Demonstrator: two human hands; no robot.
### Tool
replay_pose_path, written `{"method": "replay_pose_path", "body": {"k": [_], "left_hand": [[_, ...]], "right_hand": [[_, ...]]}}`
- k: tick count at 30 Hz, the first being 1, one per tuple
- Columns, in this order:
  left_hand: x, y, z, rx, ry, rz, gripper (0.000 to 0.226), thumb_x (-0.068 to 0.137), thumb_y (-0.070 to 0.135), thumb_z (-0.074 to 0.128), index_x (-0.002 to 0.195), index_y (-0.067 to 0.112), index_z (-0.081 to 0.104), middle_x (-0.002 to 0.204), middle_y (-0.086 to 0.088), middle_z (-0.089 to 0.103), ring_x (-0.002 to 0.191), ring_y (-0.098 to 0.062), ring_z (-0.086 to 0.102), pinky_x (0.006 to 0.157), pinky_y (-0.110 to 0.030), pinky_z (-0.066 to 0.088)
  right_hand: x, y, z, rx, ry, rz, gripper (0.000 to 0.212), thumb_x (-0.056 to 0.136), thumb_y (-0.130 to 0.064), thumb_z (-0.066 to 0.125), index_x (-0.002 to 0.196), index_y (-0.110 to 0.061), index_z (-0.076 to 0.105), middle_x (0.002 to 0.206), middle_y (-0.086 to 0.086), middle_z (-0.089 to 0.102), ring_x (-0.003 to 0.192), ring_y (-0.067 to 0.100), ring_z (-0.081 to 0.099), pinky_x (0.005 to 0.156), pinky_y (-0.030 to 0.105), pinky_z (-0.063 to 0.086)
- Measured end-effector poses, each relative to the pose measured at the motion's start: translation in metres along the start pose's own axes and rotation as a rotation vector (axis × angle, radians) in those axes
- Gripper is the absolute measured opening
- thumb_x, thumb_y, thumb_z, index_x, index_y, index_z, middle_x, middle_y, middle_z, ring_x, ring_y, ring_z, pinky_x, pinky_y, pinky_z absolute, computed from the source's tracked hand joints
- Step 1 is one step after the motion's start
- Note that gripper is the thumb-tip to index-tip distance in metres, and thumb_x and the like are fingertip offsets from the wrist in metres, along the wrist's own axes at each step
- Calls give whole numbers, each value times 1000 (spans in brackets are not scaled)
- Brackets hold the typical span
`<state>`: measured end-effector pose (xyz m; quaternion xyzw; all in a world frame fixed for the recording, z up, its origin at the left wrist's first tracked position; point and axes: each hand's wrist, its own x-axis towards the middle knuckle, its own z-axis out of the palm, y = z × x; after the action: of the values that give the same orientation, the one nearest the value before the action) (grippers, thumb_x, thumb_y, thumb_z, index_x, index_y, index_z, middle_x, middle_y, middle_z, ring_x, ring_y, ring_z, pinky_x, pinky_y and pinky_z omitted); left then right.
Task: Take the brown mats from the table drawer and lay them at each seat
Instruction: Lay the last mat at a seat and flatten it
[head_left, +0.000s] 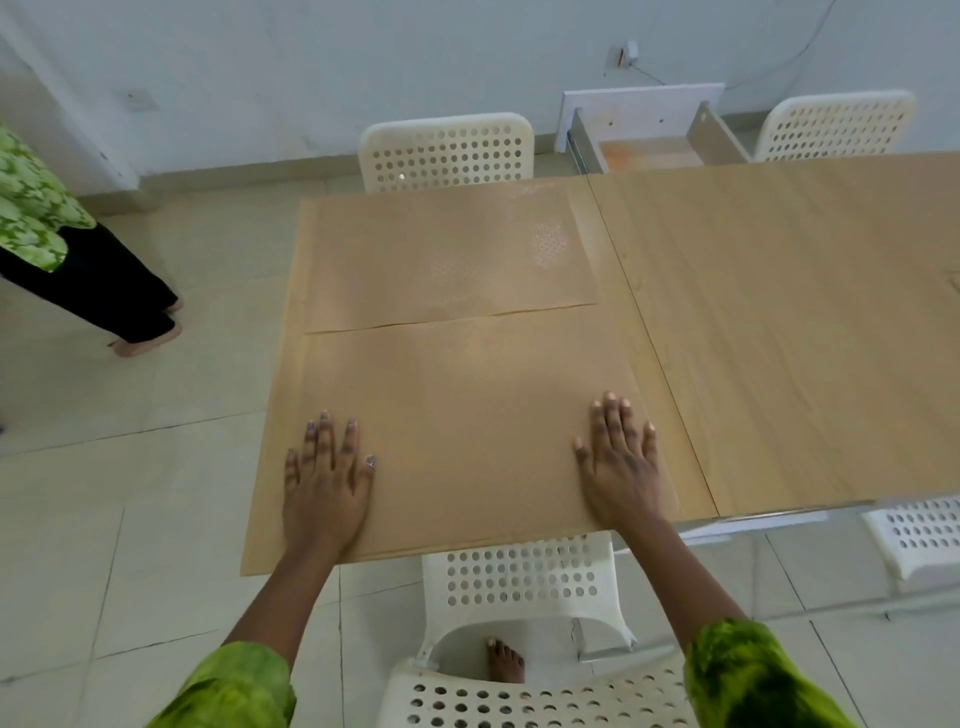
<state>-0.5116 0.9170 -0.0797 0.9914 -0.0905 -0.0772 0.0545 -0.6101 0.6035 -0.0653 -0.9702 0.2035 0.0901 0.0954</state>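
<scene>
Now two hands press two mats.

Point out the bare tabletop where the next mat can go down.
Bare wood lies right of the seam, from the open drawer at the far edge to the near edge, in front of the far right chair. The left end is full: the far mat and near mat meet edge to edge, left hand and right hand flat on the near one.

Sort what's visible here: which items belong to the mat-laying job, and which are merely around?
Job: near brown mat under left hand and right hand; far brown mat; open table drawer; table; white chairs.

Around: standing bystander; wall socket.
</scene>
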Motion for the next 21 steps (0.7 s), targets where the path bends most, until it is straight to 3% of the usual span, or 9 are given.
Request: {"method": "replay_pose_path", "body": {"k": [3, 5, 8, 11, 15, 18, 21], "left_hand": [[0, 2, -8, -1, -68, -11, 67, 91, 55, 3, 151, 25, 4, 160, -5, -2, 148, -21, -4, 119, -43, 0], [-1, 1, -19, -46, -88, -23, 57, 99, 45, 14, 151, 22, 5, 160, -2, -2, 148, -19, -6, 118, -42, -3], [-2, -4, -39, -263, 27, -30, 51, 101, 32, 28, 148, 14, 24, 158, -2, 17, 148, -17, 7, 119, -40, 3], [-3, -22, -62, -418, 121, -16, 40, 98, 22, 38, 135, 8, 48, 143, -8, 48, 136, -23, 38, 111, -38, 26], [-2, -66, -92, -533, 197, -51, 31, 96, 20, 43, 120, 10, 61, 121, -4, 64, 115, -22, 55, 89, -34, 43], [4, -120, -108, -615, 198, -57, 30, 96, 23, 44, 118, 13, 62, 121, 0, 65, 110, -19, 59, 88, -32, 46], [6, -182, -128, -632, 174, -28, 31, 96, 22, 44, 121, 15, 60, 122, 1, 65, 109, -19, 60, 91, -33, 48]], "right_hand": [[-2, -3, -8, 34, -40, 23, 62, 93, -51, 0, 142, -18, -19, 157, 3, -19, 139, 13, -24, 116, 40, -14], [-5, -19, -17, 77, -40, 34, 60, 99, -43, 12, 149, -13, -5, 159, 5, -10, 145, 16, -16, 117, 39, -12], [-9, -63, -30, 193, 36, 2, 52, 101, -32, 24, 146, -6, 26, 157, 11, 19, 147, 23, 10, 118, 37, 3], [-14, -118, -38, 348, 62, -45, 36, 98, -20, 34, 126, -6, 54, 133, 12, 54, 124, 28, 45, 104, 36, 31], [-19, -197, -36, 543, -18, -36, 30, 95, -12, 37, 113, -8, 60, 119, 8, 61, 110, 27, 55, 89, 31, 39], [-27, -259, -28, 809, -50, 21, 26, 91, -6, 39, 100, -10, 63, 101, 4, 62, 100, 29, 60, 82, 32, 44], [-37, -327, -27, 1028, -87, 99, 26, 91, -1, 36, 95, -5, 61, 90, 3, 59, 79, 23, 58, 65, 25, 42]]}}
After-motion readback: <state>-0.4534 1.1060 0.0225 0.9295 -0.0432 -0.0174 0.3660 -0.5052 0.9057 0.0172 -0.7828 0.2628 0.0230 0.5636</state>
